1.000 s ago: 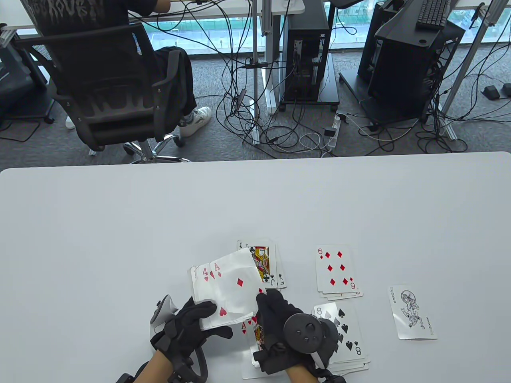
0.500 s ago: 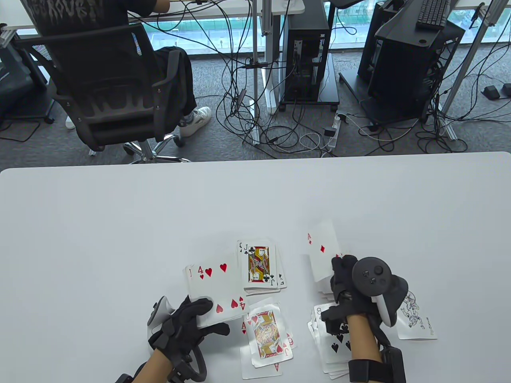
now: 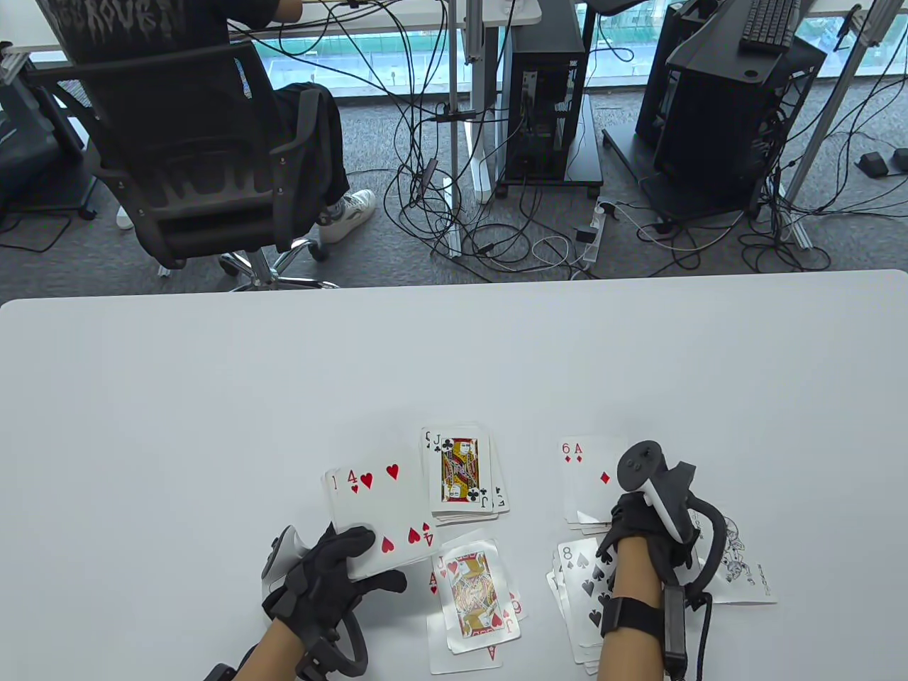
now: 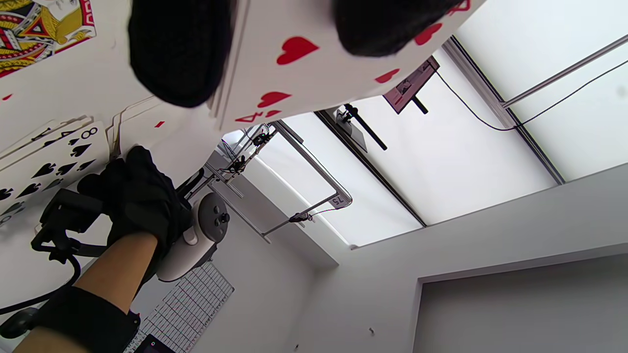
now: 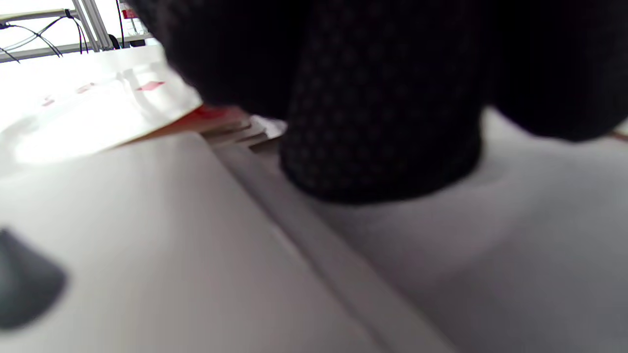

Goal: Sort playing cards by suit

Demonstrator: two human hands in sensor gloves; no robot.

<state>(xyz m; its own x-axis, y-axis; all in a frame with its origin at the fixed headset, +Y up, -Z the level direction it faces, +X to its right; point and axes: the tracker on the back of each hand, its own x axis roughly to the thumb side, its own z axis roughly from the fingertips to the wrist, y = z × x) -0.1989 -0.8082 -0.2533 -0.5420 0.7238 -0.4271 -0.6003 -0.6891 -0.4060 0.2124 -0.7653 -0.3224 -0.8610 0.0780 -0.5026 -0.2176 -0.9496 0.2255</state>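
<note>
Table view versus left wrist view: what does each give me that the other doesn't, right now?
Only the table view shows the jack of clubs pile, the joker and the ace of diamonds laid over the six. Only the left wrist view shows, from close up, the left hand's fingers curled over the card edges. Both show the four of hearts held in the left hand, the right hand and the eight of spades pile.
</note>
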